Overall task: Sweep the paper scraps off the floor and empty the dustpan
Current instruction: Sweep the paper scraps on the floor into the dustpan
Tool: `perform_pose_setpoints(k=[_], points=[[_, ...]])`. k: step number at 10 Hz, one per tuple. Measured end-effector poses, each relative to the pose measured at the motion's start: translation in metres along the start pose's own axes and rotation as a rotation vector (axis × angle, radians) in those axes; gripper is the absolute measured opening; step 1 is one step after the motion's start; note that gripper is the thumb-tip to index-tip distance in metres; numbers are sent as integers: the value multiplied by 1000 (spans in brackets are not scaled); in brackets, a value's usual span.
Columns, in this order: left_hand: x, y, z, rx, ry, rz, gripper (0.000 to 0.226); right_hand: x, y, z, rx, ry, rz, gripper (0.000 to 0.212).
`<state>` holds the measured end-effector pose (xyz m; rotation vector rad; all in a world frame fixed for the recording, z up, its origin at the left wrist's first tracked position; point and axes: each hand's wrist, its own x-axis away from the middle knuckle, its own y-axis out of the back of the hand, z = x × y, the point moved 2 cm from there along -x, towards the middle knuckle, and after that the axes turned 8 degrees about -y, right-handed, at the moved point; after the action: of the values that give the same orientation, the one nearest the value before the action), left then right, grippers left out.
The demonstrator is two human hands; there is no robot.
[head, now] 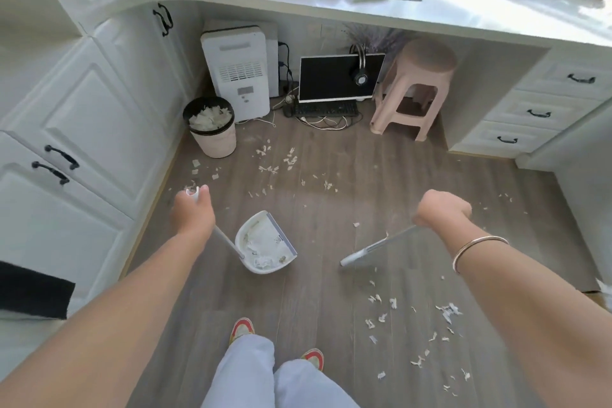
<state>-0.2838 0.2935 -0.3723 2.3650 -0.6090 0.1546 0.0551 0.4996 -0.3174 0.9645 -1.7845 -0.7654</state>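
Note:
My left hand point(193, 209) grips the top of a long white handle that runs down to a white dustpan point(265, 243). The pan rests on the grey wood floor and holds several paper scraps. My right hand point(442, 209) grips the broom handle, and the broom head point(367, 253) sits low over the floor to the right of the pan. White paper scraps point(276, 159) lie scattered ahead near the bin, and more scraps point(417, 325) lie at the lower right. A round bin point(212, 129) with a black liner stands ahead on the left, partly filled with paper.
White cabinets point(82, 129) line the left side and white drawers point(536, 109) the right. Under the counter point(298, 7) stand a white appliance point(238, 73), a monitor point(337, 78) with keyboard and cables, and a pink stool point(414, 89). My feet point(275, 344) are at the bottom.

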Motion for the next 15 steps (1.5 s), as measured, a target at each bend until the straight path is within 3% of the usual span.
perform_pose_setpoints(k=[1,2,3,4,5,8,9,12,15], points=[[-9,18,8,9,25,-37,40,0,4,31,-120,55,63,8],[-21,37,13,30,25,-79,38,0,3,73,-194,123,125,6],[-38,56,19,14,44,-110,35,7,5,126,-222,210,148,6],[-69,75,28,1,102,-146,48,18,10,185,-255,321,100,6],[-106,92,30,19,141,-127,56,26,13,242,-267,428,54,19],[-187,133,28,84,185,-57,45,62,29,383,-413,506,124,27],[-204,140,34,138,242,-64,50,69,38,425,-433,496,183,29],[-239,146,41,282,420,-252,18,59,68,536,-347,499,376,33],[-254,136,45,265,520,-317,26,47,63,607,-356,589,683,21]])
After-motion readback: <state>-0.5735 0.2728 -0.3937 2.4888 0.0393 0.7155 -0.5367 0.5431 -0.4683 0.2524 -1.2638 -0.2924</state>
